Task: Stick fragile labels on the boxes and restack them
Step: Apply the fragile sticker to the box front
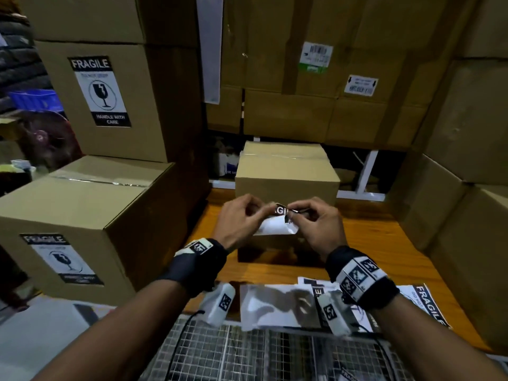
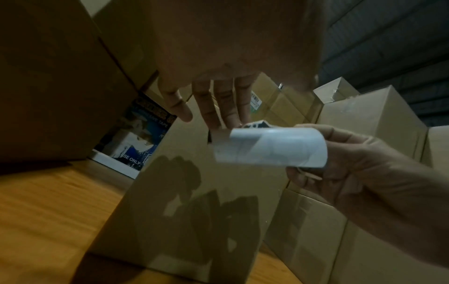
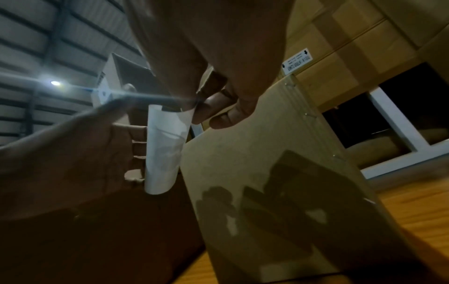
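So we're at the peeling step: both hands are up in front of the small plain brown cardboard box (image 1: 287,174) on the orange wooden table (image 1: 384,243). The left hand (image 1: 242,218) and right hand (image 1: 319,224) each pinch the curled black-and-white fragile label (image 1: 277,221), apparently splitting sticker from white backing. Next, I'd guess, it needs pressing flat on the bare box front. Readable: "FRAGILE / HANDLE WITH CARE" on the big stacked carton's label (image 1: 100,90), and "FRAGILE" on spare label sheets (image 1: 428,303) nearby.

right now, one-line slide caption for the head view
Both hands peel a fragile label before an unlabelled box.
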`<move>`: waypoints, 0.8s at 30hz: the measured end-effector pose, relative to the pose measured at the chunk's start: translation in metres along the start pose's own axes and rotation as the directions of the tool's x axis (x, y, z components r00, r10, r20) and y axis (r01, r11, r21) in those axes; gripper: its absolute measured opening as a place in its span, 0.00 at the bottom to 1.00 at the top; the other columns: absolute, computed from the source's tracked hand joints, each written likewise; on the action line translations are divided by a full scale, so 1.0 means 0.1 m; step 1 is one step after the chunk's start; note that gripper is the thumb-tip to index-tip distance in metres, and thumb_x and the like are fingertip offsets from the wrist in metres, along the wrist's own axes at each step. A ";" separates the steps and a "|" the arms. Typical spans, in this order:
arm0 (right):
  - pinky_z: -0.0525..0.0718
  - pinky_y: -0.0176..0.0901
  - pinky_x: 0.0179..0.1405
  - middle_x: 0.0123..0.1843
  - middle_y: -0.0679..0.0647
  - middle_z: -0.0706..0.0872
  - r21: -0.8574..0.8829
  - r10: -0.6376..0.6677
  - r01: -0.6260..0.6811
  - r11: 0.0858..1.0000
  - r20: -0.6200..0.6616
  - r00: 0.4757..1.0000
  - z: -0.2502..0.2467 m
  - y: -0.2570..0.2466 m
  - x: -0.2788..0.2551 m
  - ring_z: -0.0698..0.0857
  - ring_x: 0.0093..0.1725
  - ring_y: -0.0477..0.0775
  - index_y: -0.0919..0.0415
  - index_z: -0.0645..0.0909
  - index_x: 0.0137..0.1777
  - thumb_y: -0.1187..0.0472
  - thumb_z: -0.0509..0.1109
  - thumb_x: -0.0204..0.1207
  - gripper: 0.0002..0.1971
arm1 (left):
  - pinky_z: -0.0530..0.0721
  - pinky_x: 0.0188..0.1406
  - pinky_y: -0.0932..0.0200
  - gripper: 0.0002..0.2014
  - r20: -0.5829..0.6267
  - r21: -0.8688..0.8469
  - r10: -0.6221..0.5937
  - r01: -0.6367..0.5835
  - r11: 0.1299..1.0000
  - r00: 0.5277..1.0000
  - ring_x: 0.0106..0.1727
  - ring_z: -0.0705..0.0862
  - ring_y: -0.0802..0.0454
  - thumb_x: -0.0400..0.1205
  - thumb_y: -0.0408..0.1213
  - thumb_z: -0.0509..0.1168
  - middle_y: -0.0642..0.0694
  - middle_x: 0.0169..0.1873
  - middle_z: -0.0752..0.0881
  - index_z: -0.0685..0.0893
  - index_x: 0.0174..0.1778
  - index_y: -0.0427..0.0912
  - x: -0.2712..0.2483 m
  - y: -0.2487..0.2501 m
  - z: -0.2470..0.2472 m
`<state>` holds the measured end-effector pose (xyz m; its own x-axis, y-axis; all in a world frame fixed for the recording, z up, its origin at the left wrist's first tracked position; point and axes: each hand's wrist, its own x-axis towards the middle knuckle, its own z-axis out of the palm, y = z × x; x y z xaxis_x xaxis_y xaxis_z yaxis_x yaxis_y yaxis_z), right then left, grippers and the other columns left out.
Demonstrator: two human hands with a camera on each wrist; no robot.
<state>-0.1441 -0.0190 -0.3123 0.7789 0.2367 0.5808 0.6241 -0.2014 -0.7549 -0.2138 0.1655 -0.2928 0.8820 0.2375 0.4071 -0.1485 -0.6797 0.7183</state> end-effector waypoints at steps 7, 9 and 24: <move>0.87 0.37 0.44 0.47 0.50 0.87 -0.013 0.079 -0.079 0.997 -0.021 0.997 0.03 0.31 0.24 0.87 0.43 0.44 0.59 0.89 0.45 0.68 0.79 0.73 0.05 | 0.77 0.39 0.60 0.19 0.052 0.324 0.140 -0.150 0.934 0.989 0.43 0.79 0.53 0.80 0.61 0.68 0.51 0.40 0.84 0.82 0.44 0.47 0.53 -0.25 0.18; 0.87 0.36 0.45 0.47 0.50 0.87 -0.005 0.080 -0.080 0.997 -0.030 0.996 0.04 0.37 0.33 0.87 0.45 0.43 0.58 0.88 0.45 0.68 0.78 0.73 0.05 | 0.74 0.47 0.55 0.21 0.045 0.472 0.254 -0.245 0.847 0.966 0.52 0.75 0.51 0.77 0.64 0.67 0.49 0.48 0.83 0.82 0.49 0.48 0.63 -0.30 0.25; 0.83 0.26 0.45 0.46 0.53 0.86 -0.170 -0.095 0.076 0.983 -0.106 0.990 0.32 0.65 0.39 0.86 0.46 0.41 0.65 0.88 0.46 0.72 0.79 0.71 0.06 | 0.63 0.72 0.41 0.37 0.073 0.674 0.336 -0.294 0.677 0.939 0.71 0.68 0.42 0.73 0.70 0.66 0.42 0.68 0.73 0.74 0.70 0.48 0.96 -0.40 0.38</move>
<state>-0.0755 0.0077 -0.3486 0.7181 0.1531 0.6789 0.6832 -0.3411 -0.6457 -0.1059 0.1894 -0.3042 0.8112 -0.0557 0.5821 -0.0588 -0.9982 -0.0136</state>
